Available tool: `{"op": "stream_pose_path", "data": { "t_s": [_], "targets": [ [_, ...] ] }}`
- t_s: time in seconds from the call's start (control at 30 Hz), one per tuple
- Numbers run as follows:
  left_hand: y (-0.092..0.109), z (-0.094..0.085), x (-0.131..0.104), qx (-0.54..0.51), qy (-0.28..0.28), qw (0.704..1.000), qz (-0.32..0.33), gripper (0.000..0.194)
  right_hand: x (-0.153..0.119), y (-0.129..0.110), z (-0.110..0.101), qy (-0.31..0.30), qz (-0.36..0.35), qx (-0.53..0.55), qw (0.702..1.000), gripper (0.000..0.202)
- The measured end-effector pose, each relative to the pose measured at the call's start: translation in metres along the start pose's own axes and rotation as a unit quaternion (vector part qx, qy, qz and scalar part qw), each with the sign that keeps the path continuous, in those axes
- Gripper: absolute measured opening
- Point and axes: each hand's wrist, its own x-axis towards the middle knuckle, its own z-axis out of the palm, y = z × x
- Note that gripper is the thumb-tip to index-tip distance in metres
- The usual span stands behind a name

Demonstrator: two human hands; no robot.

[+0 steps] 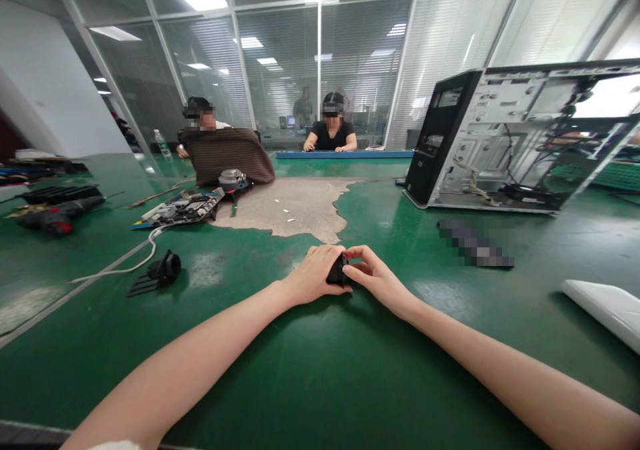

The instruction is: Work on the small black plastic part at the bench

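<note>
Between my two hands, just above or on the green table (pixel 300 370), is a small black plastic part (pixel 337 270); its exact kind cannot be made out. My left hand (pixel 317 273) wraps over it from the left, thumb along the near side. From the right, my right hand (pixel 370 273) pinches its edge with the thumb and forefinger. Much of the part is hidden by my fingers. Left of my hands lies another black plastic piece (pixel 163 273) with a round end and flat slats.
An open computer case (pixel 450 143) stands at the right, near a blurred dark object (pixel 475 243) and a white object (pixel 605 307). At left are a circuit board (pixel 187 209), a white cable (pixel 150 253) and a power drill (pixel 60 215). Two people sit across the table.
</note>
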Motion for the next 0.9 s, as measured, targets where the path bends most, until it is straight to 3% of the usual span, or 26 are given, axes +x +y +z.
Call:
{"op": "stream_pose_path", "data": {
  "t_s": [0.3, 0.6, 0.9],
  "targets": [
    [-0.001, 0.002, 0.002, 0.002, -0.002, 1.000, -0.016, 0.055, -0.010, -0.001, 0.002, -0.033, -0.032, -0.023, 0.999, 0.018],
    [-0.001, 0.002, 0.002, 0.001, 0.001, 1.000, -0.004, 0.059, -0.003, 0.002, 0.004, 0.003, -0.032, -0.041, 0.999, 0.017],
    [0.001, 0.001, 0.001, 0.008, 0.001, 1.000, -0.009, 0.053, -0.011, -0.005, 0.000, -0.065, -0.052, -0.072, 0.994, 0.015]
  ]
}}
